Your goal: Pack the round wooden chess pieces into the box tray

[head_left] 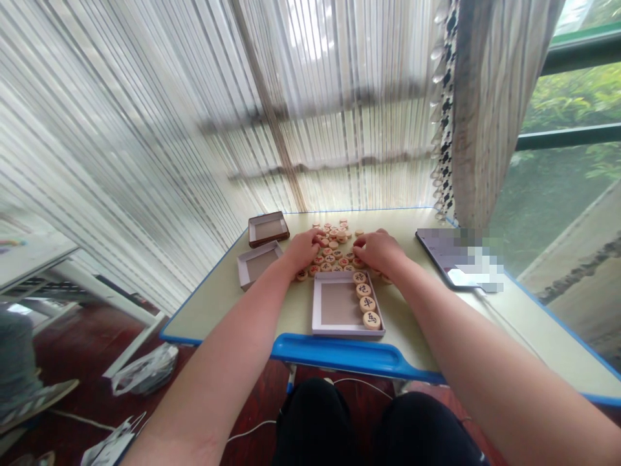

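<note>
Round wooden Chinese chess pieces (328,259) with red and black characters lie in a loose group on the table, some stacked at the far side. My left hand (305,248) reaches to the group's left edge, its bent fingers apart and touching pieces. On the right edge, my right hand (381,250) rests with curled fingertips against pieces; I see none held in it. Nearer to me is a shallow box tray (317,304). Several black-character pieces (367,303) stand in a column along its right wall, faces up.
Left of the group are another pale box part (241,270) and a brown-edged box (250,234). A tablet-like device (434,259) with a white cable lies at the right. The table (208,304) has a blue edge with a blue trough (339,353) in front. Sheer curtains (339,129) hang behind.
</note>
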`<action>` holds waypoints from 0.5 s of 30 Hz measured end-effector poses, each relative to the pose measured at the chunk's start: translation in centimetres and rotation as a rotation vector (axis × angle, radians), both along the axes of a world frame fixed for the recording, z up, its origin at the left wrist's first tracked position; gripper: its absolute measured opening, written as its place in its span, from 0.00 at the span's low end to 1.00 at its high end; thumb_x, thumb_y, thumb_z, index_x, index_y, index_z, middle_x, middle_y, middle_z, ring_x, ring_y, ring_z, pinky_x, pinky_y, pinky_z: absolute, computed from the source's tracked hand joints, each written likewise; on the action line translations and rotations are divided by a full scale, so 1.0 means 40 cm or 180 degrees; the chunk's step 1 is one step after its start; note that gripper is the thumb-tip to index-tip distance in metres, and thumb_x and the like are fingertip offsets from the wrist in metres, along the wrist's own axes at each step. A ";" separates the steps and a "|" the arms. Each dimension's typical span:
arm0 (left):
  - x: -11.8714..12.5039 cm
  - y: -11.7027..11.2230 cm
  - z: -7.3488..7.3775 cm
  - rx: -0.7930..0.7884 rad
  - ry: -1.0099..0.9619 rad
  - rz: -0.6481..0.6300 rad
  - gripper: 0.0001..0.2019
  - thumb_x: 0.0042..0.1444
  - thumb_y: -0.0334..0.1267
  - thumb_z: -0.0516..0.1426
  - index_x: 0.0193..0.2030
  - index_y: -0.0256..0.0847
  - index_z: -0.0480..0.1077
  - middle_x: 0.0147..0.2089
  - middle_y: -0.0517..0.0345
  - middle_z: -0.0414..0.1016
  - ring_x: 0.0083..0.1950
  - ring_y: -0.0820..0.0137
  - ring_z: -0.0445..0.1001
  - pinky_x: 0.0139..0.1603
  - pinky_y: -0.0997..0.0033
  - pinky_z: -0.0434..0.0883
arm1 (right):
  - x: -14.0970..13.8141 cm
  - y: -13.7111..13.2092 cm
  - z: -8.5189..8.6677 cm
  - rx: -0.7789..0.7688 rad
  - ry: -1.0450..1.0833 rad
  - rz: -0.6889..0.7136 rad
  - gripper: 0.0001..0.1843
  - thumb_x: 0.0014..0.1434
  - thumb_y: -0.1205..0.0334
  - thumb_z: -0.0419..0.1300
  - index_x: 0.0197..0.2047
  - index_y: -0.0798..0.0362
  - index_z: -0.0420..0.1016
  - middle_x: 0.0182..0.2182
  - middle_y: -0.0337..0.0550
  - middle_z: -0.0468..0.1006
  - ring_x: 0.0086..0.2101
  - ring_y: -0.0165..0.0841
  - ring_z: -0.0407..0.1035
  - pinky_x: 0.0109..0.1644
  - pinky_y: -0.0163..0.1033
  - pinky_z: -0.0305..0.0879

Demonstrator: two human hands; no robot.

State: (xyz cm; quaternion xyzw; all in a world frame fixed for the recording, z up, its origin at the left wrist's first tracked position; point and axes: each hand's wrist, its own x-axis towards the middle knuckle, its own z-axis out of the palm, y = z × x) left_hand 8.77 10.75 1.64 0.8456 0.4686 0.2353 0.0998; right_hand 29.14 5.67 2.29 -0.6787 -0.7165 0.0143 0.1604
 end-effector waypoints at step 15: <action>0.031 -0.017 0.009 0.0384 0.0711 -0.0491 0.16 0.58 0.37 0.47 0.48 0.46 0.72 0.48 0.58 0.74 0.50 0.69 0.70 0.55 0.69 0.64 | -0.007 -0.004 0.001 0.0155 0.0247 -0.0060 0.13 0.52 0.64 0.55 0.40 0.50 0.76 0.40 0.46 0.77 0.43 0.39 0.65 0.46 0.40 0.61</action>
